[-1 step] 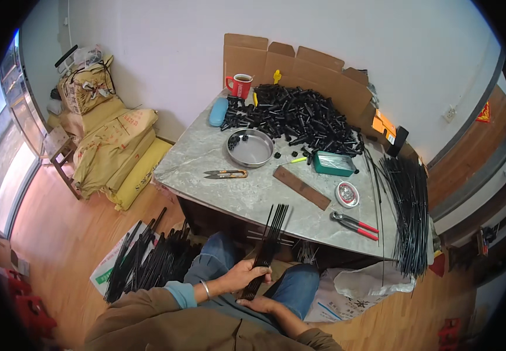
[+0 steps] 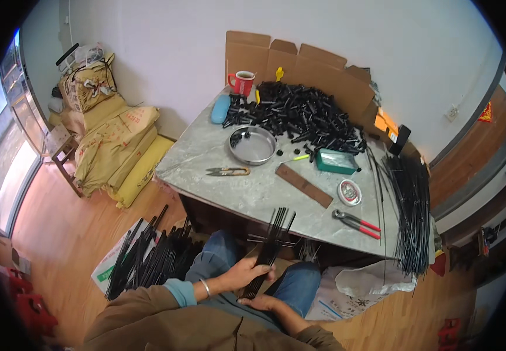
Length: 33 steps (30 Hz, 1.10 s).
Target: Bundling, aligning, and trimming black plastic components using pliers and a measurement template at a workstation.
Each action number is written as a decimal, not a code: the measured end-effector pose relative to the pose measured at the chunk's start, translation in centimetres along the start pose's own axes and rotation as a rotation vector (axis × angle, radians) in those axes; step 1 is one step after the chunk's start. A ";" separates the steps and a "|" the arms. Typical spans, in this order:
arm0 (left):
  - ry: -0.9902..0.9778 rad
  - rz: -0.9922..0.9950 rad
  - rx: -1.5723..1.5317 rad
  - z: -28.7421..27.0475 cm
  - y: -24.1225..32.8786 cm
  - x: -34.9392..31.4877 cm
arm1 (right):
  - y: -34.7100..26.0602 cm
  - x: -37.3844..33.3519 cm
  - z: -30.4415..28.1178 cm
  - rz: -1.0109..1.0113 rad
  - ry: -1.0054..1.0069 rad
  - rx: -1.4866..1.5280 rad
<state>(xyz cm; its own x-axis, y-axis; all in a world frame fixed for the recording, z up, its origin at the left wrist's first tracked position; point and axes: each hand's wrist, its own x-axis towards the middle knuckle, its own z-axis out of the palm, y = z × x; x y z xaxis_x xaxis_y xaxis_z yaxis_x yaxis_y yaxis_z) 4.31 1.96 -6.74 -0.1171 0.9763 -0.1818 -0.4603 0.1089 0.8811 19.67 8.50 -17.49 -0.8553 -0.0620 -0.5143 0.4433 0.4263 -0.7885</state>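
A bundle of thin black rods (image 2: 271, 245) stands slanted above my lap, its upper ends fanned near the table's front edge. My left hand (image 2: 246, 275), with a bracelet at the wrist, is closed around the middle of the bundle. Lower down, my right hand (image 2: 260, 302) is closed at the bottom ends, its fingers partly hidden. More black rods (image 2: 159, 254) lie in a pile on a white sheet on the floor to the left. A long bundle of thin black rods (image 2: 410, 216) hangs over the table's right edge.
The grey table (image 2: 218, 193) bears a heap of black tubular parts (image 2: 305, 114), a metal bowl (image 2: 251, 145), snips (image 2: 228, 172), a brown strip (image 2: 304, 185), a green box (image 2: 336, 162), red-handled pincers (image 2: 356, 224) and a red mug (image 2: 242, 83). A white sack (image 2: 352, 292) lies below right.
One rod's upper end now leans out to the right of the others. The view has shifted slightly. Both hands keep hold of the bundle in nearly the same place.
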 end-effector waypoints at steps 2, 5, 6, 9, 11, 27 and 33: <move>-0.061 0.158 0.074 1.6 4.1 0.8 | 1.8 1.1 0.9 -0.046 -0.020 0.060; -0.073 0.082 0.038 3.1 8.1 1.5 | 0.2 0.6 0.3 -0.053 -0.110 0.085; -0.075 0.070 0.032 3.4 7.2 1.5 | 0.0 0.1 0.5 -0.079 -0.095 0.045; -0.100 0.009 -0.010 3.6 4.4 1.7 | -3.7 -2.3 -0.7 -0.114 -0.123 0.027; -0.101 0.027 0.014 3.8 3.8 1.8 | -10.0 -4.7 -3.4 0.400 -0.232 -0.118; -0.098 -0.102 -0.040 6.4 2.0 2.4 | -18.0 -20.3 -15.2 -0.974 0.378 0.344; -0.105 -0.102 -0.196 7.2 4.7 0.7 | -14.3 -14.8 -16.4 -0.081 0.902 0.171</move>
<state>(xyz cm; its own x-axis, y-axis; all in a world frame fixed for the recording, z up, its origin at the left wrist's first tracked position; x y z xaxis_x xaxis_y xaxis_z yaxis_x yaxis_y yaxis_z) 8.44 4.55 0.42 0.0263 0.9772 -0.2106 -0.6281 0.1800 0.7570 21.61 18.12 6.96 -0.7385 0.6721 -0.0540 0.3452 0.3080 -0.8865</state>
